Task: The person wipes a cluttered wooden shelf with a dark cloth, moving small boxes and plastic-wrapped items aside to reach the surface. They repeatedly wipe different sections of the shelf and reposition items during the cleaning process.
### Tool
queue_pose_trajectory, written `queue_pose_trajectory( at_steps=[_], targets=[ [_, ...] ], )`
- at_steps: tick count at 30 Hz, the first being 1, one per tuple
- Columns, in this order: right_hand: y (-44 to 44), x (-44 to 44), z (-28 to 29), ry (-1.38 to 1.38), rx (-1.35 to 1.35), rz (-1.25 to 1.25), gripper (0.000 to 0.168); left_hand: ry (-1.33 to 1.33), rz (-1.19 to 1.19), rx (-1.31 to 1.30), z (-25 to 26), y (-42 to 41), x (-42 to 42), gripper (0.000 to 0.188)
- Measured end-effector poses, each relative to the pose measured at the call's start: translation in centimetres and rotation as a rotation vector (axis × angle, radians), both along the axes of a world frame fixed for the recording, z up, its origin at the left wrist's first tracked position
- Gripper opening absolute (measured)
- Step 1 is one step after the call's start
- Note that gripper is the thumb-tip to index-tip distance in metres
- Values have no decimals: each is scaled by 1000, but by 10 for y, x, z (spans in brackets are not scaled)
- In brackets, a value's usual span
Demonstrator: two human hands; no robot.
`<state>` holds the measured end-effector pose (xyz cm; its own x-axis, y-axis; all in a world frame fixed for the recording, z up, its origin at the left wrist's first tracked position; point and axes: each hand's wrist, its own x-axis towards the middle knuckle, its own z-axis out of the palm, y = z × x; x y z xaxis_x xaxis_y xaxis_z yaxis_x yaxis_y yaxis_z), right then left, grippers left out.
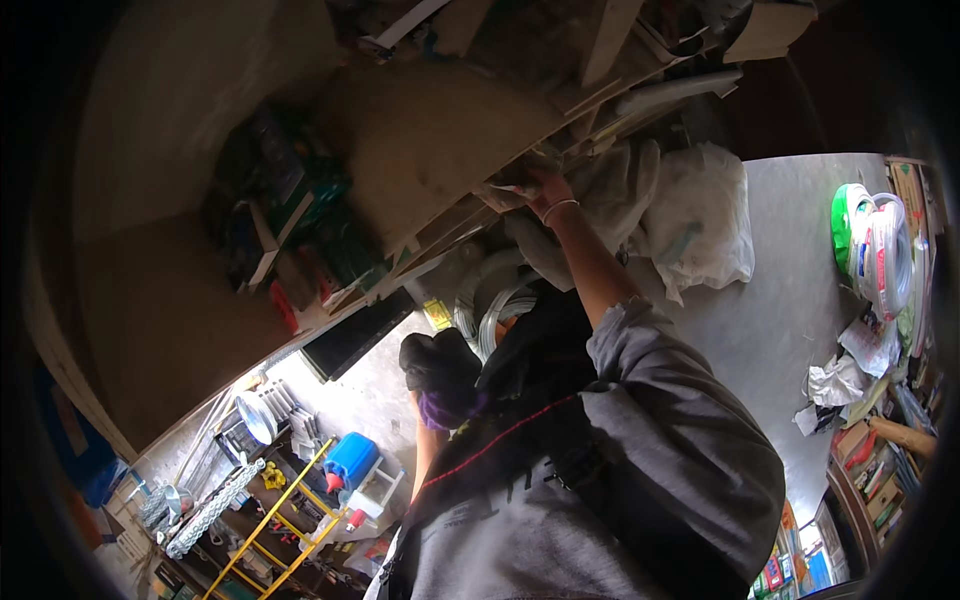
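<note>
My right hand point(546, 193), with a pale band at the wrist, reaches up to the edge of a wooden shelf point(450, 217). Its fingers are at a shiny, pale item point(511, 192), perhaps plastic-wrapped; their grip is partly hidden. On the other side my left forearm is raised beside a dark bundle point(441, 364) with a purple part point(444, 409). That bundle covers most of my left hand, and whether it is a glove or cloth I cannot tell. Coiled pale tubing or cable point(499, 319) hangs between the arms.
White plastic bags point(701, 217) hang right of my raised arm. Dark packages point(292, 187) sit on the shelf. Lower left are a yellow metal rack point(274, 536), a blue container point(352, 459) and a bundle of chain point(217, 506). Wrapped coils point(881, 251) and cluttered shelves point(885, 480) stand far right.
</note>
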<state>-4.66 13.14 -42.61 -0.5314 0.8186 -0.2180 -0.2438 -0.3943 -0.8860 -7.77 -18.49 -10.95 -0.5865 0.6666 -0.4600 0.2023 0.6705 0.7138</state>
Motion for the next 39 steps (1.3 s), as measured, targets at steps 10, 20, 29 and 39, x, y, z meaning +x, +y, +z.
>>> queue_pose_trajectory(
  at_steps=[10, 20, 29, 39],
  targets=[
    [-23, 71, 71, 341, -890, -56, 30, -235, 9, 300, -69, -8, -16, 30],
    [-71, 123, 67, -26, -140, 80, 22, -678, -259, 506, -131, 65, -79, 60],
    [-106, 218, 152, 532, -779, -41, 21, -1636, 24, 384, -96, 62, -49, 75],
    [-91, 245, 267, 279, -751, 88, 42, -1293, 232, 196, -12, 41, -6, 82]
  ],
)
